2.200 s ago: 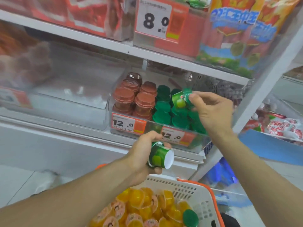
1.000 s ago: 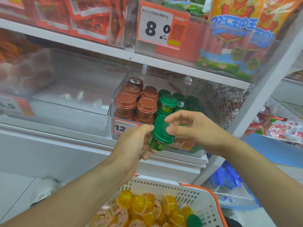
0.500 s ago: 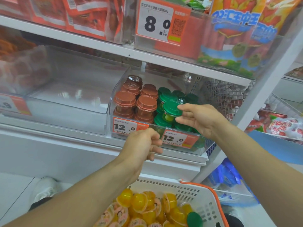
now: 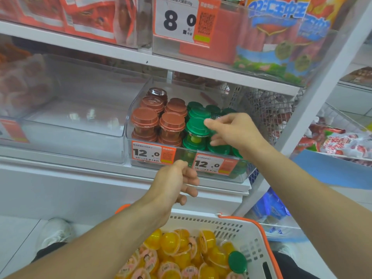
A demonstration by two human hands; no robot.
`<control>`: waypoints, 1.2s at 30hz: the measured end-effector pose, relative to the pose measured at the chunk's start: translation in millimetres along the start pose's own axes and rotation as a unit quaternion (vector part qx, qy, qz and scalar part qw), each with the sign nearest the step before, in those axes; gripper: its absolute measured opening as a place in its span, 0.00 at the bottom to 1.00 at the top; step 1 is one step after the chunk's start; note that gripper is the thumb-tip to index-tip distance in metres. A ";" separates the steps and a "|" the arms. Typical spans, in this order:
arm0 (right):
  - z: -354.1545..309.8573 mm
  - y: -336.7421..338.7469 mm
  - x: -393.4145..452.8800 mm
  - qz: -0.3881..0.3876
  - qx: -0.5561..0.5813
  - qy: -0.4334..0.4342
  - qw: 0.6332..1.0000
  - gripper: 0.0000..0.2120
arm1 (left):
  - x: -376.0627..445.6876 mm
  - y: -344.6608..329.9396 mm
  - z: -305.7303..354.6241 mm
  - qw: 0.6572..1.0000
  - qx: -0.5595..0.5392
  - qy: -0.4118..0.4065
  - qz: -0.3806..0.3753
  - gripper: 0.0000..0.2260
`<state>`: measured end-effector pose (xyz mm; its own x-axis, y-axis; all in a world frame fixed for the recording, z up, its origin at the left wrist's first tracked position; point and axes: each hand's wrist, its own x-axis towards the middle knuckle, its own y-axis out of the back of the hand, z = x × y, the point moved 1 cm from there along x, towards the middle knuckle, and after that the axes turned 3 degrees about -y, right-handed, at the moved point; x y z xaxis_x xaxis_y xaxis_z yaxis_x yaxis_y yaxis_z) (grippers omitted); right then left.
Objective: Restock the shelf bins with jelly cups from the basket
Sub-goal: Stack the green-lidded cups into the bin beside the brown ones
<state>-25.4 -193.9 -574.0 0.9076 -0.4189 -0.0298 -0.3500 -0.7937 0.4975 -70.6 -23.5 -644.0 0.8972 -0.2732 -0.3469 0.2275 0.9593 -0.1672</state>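
A clear shelf bin (image 4: 128,135) holds brown-lidded cups (image 4: 145,117) on its left side and green-lidded jelly cups on its right. My right hand (image 4: 235,131) reaches into the bin and pinches the lid edge of a green jelly cup (image 4: 196,127) that sits on top of the front green stack. My left hand (image 4: 173,182) hovers in front of the bin's price labels with fingers loosely curled, holding nothing. Below, a white basket (image 4: 249,234) with an orange rim holds several yellow jelly cups (image 4: 171,242) and one green-lidded cup (image 4: 237,261).
Another clear bin (image 4: 70,125) stands to the left of the stocked one. The shelf above carries red snack packs and a bin with a price tag (image 4: 177,19). A slanted white shelf post (image 4: 314,109) runs past my right hand. My shoe (image 4: 54,230) is on the floor.
My left hand passed a green cup to my right hand, which carried it into the bin and set it on the front green stack. My left hand stayed low, holding nothing.
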 end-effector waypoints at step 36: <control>403.0 -13.3 -153.5 -0.406 -0.418 -0.027 0.812 0.15 | 81.2 -147.7 -293.6 0.823 0.506 -0.093 -0.240 0.25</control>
<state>-253.6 -296.7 -925.4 0.7412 0.0554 -0.6690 0.6590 -0.2502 0.7094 -142.5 -208.3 -918.4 0.6338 -0.7124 -0.3013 0.6862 0.3381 0.6441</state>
